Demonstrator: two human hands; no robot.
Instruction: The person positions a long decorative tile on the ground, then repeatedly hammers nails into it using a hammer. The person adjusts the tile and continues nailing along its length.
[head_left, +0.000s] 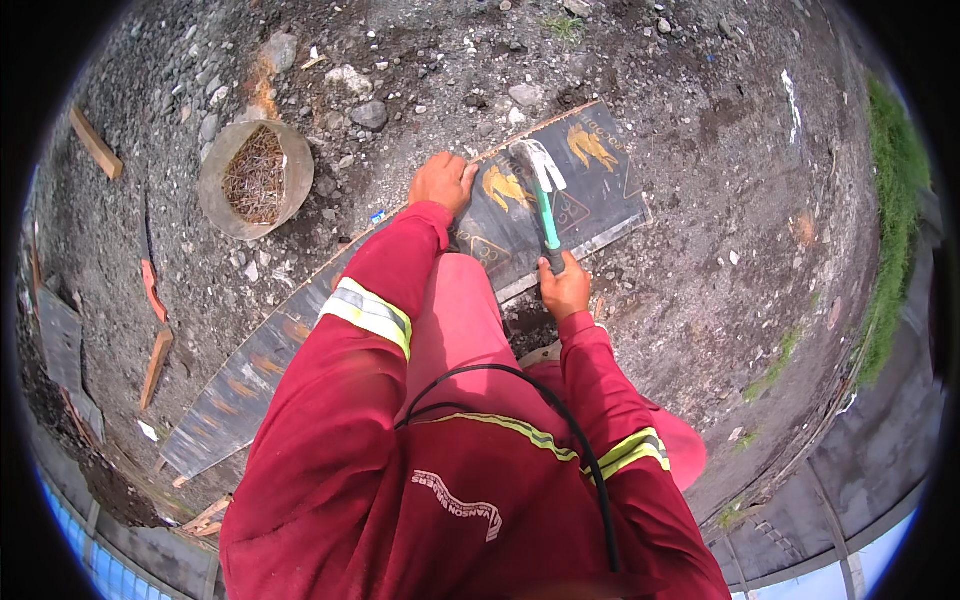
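Note:
A long dark panel [220, 415] lies aslant on the ground under and in front of me, with yellow printed figures and pale outlines on its face. At its far edge, my left hand [443, 184] is closed, with curled fingers on the edge; whether they also pinch something small is hidden. My right hand [566, 288] grips a claw hammer [546, 208] by the dark lower end of its turquoise handle. The whitish, forked hammer head is over the right part of the panel, between the yellow figures.
A round pail [213, 190] with many rusty nails stands beyond the panel at the left. Wood offcuts [157, 368], an orange-red handled tool [153, 290] and another dark board [62, 338] lie farther left. Stones dot the dirt ground; grass [895, 220] borders the right.

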